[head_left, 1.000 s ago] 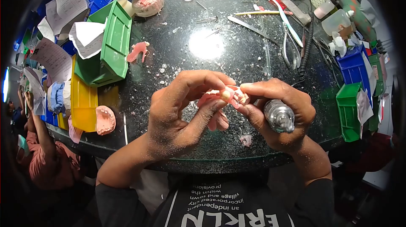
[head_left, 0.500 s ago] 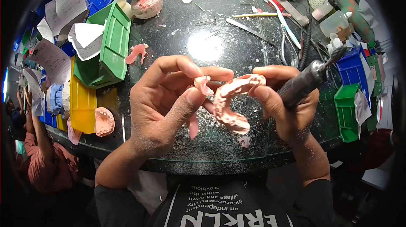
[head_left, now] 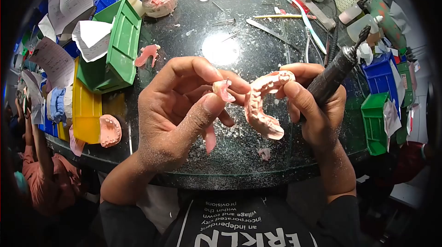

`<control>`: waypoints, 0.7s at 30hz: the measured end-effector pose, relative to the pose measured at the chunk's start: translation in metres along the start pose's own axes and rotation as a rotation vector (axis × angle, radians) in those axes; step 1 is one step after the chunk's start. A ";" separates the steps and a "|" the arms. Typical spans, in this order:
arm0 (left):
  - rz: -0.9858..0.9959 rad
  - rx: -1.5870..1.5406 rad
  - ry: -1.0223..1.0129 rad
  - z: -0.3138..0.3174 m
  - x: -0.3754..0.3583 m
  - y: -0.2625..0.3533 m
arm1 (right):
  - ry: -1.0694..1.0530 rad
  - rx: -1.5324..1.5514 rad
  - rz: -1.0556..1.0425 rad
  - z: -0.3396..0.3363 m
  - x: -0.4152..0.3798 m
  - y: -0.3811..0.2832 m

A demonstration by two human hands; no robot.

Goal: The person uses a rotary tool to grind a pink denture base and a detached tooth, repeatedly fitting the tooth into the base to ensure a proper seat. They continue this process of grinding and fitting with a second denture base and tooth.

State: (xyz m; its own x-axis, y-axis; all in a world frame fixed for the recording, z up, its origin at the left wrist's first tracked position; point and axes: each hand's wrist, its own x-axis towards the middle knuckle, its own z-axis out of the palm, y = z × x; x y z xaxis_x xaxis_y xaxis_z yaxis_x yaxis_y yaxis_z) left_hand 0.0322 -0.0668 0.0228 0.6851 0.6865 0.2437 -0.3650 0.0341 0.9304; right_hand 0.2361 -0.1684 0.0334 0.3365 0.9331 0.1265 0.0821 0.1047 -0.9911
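Note:
My left hand [head_left: 177,113], dusted with powder, pinches a small pink partial denture [head_left: 224,92] between thumb and fingers. A pink strip [head_left: 210,140] hangs out below that thumb; whether it belongs to the same denture is hidden. In my right hand [head_left: 317,104], thumb and fingers grip one end of a horseshoe-shaped dental cast [head_left: 259,104], its tooth ridge facing up. The same hand holds a black rotary handpiece [head_left: 332,77] across the palm, its bur pointing up and away to the right. The denture and the cast are close together but apart.
White dust and a small fragment [head_left: 264,154] lie on the dark tabletop [head_left: 193,40]. At left stand a green bin [head_left: 123,47], a yellow bin [head_left: 87,109], another cast [head_left: 110,130] and a pink plate [head_left: 147,55]. A toothbrush [head_left: 307,24], metal tools and bottles lie farther back; a green bin [head_left: 375,123] stands right.
My right hand has raised the cast slightly and moved it right, turning it so its teeth show more. The handpiece tip has swung upward. My left hand has shifted little, still pinching the denture.

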 end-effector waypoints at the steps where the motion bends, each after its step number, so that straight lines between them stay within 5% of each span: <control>1: 0.005 -0.023 0.030 0.001 0.000 -0.001 | 0.002 -0.002 0.013 0.000 0.000 -0.001; 13: 0.123 0.476 0.342 0.002 0.005 -0.002 | 0.030 -0.531 0.026 0.001 0.011 0.023; 21: 0.275 0.786 0.259 -0.005 0.001 -0.001 | 0.008 -0.701 0.142 0.005 0.018 0.024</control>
State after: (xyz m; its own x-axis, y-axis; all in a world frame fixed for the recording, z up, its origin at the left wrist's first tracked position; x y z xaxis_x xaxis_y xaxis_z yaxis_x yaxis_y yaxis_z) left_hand 0.0302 -0.0626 0.0206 0.4368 0.7437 0.5061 0.1103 -0.6026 0.7903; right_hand 0.2392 -0.1475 0.0118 0.3951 0.9187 0.0007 0.6199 -0.2660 -0.7382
